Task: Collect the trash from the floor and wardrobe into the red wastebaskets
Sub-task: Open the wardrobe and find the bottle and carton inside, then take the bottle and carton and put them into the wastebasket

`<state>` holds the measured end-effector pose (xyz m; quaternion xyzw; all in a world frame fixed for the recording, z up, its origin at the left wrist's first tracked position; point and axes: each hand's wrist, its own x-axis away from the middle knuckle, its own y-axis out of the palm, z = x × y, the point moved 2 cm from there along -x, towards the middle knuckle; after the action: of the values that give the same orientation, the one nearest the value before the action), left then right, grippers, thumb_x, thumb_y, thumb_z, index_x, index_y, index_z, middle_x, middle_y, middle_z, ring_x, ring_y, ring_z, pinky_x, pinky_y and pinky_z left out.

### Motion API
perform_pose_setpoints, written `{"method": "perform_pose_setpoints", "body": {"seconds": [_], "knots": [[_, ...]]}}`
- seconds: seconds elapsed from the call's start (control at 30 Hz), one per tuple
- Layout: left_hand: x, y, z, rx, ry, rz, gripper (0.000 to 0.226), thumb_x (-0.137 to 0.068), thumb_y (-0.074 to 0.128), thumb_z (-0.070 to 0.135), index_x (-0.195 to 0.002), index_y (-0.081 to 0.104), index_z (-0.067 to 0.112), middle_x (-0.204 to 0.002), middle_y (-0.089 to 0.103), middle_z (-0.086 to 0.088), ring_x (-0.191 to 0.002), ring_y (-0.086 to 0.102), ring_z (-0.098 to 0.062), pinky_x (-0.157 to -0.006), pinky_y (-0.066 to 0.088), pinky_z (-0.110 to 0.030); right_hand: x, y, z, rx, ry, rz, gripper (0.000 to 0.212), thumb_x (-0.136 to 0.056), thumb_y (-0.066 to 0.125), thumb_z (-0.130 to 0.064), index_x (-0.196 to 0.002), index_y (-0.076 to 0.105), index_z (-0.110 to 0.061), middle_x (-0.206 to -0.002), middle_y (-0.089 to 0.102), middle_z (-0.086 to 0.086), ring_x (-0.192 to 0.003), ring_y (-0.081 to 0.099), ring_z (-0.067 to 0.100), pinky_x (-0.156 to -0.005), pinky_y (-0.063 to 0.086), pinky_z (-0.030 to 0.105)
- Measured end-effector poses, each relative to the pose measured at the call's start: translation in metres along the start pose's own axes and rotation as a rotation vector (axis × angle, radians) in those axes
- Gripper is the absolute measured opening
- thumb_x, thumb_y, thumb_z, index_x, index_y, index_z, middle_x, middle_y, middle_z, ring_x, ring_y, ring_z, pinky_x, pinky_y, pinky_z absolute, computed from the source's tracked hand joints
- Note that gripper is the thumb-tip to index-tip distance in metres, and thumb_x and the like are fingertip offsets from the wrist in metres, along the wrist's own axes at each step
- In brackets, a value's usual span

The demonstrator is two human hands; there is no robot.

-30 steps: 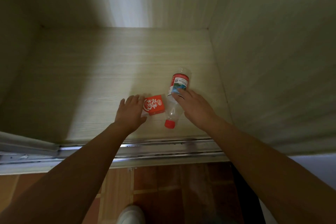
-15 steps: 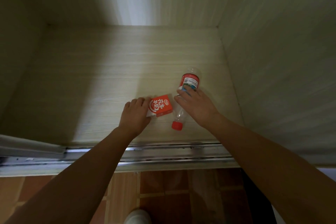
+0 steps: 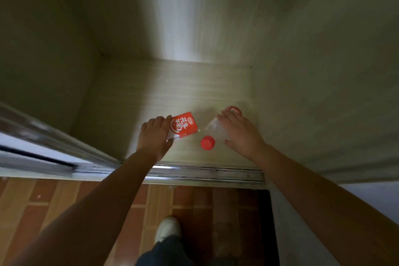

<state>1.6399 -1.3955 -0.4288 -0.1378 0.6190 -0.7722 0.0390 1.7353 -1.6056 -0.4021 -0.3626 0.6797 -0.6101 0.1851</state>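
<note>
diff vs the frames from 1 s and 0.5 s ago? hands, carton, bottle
Both hands went from resting on the items to gripping them. The left hand has closed on the red carton and tipped it up off the wardrobe floor. The right hand has wrapped the clear bottle, whose red cap now faces the camera. Neither item has left the wardrobe. No wastebasket in view.

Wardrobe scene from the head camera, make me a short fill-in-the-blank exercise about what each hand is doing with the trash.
1. The left hand grips a small orange-red ____ with white print.
2. The right hand is closed around a clear plastic bottle whose screw cap is ____ in colour.
3. Both items are inside the pale wooden ____, beyond its metal sliding-door track.

Missing words: carton; red; wardrobe
</note>
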Motion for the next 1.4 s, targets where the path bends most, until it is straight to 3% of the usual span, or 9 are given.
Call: {"method": "perform_pose_setpoints", "body": {"seconds": [0.1, 0.23, 0.37, 0.53, 0.67, 0.83, 0.9, 1.03, 1.4], "knots": [[0.035, -0.075, 0.012, 0.017, -0.050, 0.040, 0.065, -0.084, 0.062, 0.032, -0.139, 0.034, 0.012, -0.131, 0.050, -0.014, -0.118, 0.049, -0.033, -0.098, 0.039, -0.041, 0.028, -0.073, -0.030, -0.121, 0.064, -0.007, 0.069, -0.071, 0.067, -0.014, -0.133, 0.036, -0.006, -0.139, 0.041, 0.014, -0.131, 0.035, 0.029, -0.106, 0.034, 0.034], [0.100, -0.167, 0.033, 0.060, -0.121, 0.063, 0.064, -0.084, 0.063, 0.035, -0.138, 0.036, 0.014, -0.130, 0.051, -0.013, -0.118, 0.048, -0.033, -0.096, 0.039, -0.042, 0.072, -0.172, -0.072, -0.263, 0.152, 0.018, 0.052, -0.075, 0.065, -0.017, -0.123, 0.045, -0.006, -0.126, 0.052, 0.017, -0.119, 0.047, 0.033, -0.093, 0.042, 0.035], [0.180, -0.246, 0.050, 0.122, -0.202, 0.093, 0.061, -0.082, 0.064, 0.035, -0.134, 0.041, 0.012, -0.124, 0.054, -0.016, -0.113, 0.050, -0.036, -0.094, 0.040, -0.042, 0.125, -0.247, -0.108, -0.423, 0.153, 0.051, 0.056, -0.068, 0.073, -0.027, -0.115, 0.049, -0.011, -0.116, 0.058, 0.012, -0.106, 0.054, 0.031, -0.075, 0.042, 0.028], [0.272, -0.330, 0.044, 0.158, -0.323, 0.175, 0.062, -0.081, 0.066, 0.036, -0.132, 0.043, 0.011, -0.122, 0.055, -0.018, -0.113, 0.051, -0.038, -0.094, 0.040, -0.043, 0.183, -0.312, -0.174, -0.520, 0.065, 0.078, 0.054, -0.062, 0.072, -0.030, -0.109, 0.053, -0.010, -0.109, 0.061, 0.010, -0.100, 0.056, 0.027, -0.079, 0.045, 0.033], [0.343, -0.374, 0.014, 0.175, -0.470, 0.256, 0.068, -0.081, 0.066, 0.037, -0.137, 0.038, 0.011, -0.128, 0.052, -0.017, -0.117, 0.049, -0.035, -0.098, 0.039, -0.045, 0.204, -0.329, -0.239, -0.562, -0.033, -0.015, 0.059, -0.059, 0.069, -0.035, -0.112, 0.051, -0.016, -0.108, 0.062, 0.005, -0.099, 0.058, 0.022, -0.079, 0.046, 0.031], [0.426, -0.401, -0.042, 0.153, -0.649, 0.347, 0.066, -0.083, 0.064, 0.036, -0.138, 0.036, 0.011, -0.128, 0.052, -0.016, -0.118, 0.048, -0.034, -0.100, 0.039, -0.044, 0.194, -0.340, -0.329, -0.558, -0.203, -0.089, 0.077, -0.056, 0.069, -0.044, -0.125, 0.045, -0.020, -0.121, 0.058, 0.006, -0.110, 0.055, 0.024, -0.093, 0.049, 0.044], [0.462, -0.405, -0.065, 0.151, -0.736, 0.380, 0.066, -0.083, 0.064, 0.037, -0.138, 0.036, 0.013, -0.131, 0.051, -0.013, -0.121, 0.047, -0.032, -0.102, 0.038, -0.044, 0.190, -0.343, -0.370, -0.554, -0.270, -0.124, 0.071, -0.066, 0.074, -0.034, -0.127, 0.042, -0.019, -0.124, 0.055, 0.007, -0.113, 0.053, 0.024, -0.094, 0.048, 0.043], [0.537, -0.408, -0.105, 0.168, -0.905, 0.422, 0.070, -0.082, 0.064, 0.036, -0.141, 0.032, 0.015, -0.136, 0.047, -0.010, -0.127, 0.042, -0.029, -0.108, 0.034, -0.044, 0.184, -0.339, -0.448, -0.557, -0.402, -0.135, 0.062, -0.074, 0.073, -0.021, -0.127, 0.041, -0.014, -0.121, 0.053, 0.007, -0.106, 0.052, 0.021, -0.082, 0.045, 0.027], [0.662, -0.392, -0.153, 0.147, -1.241, 0.448, 0.073, -0.082, 0.063, 0.044, -0.141, 0.031, 0.016, -0.138, 0.046, -0.011, -0.127, 0.041, -0.030, -0.107, 0.033, -0.044, 0.201, -0.308, -0.591, -0.498, -0.715, -0.278, 0.056, -0.080, 0.067, -0.027, -0.127, 0.038, -0.018, -0.107, 0.047, -0.003, -0.093, 0.048, 0.014, -0.075, 0.040, 0.027]]}}
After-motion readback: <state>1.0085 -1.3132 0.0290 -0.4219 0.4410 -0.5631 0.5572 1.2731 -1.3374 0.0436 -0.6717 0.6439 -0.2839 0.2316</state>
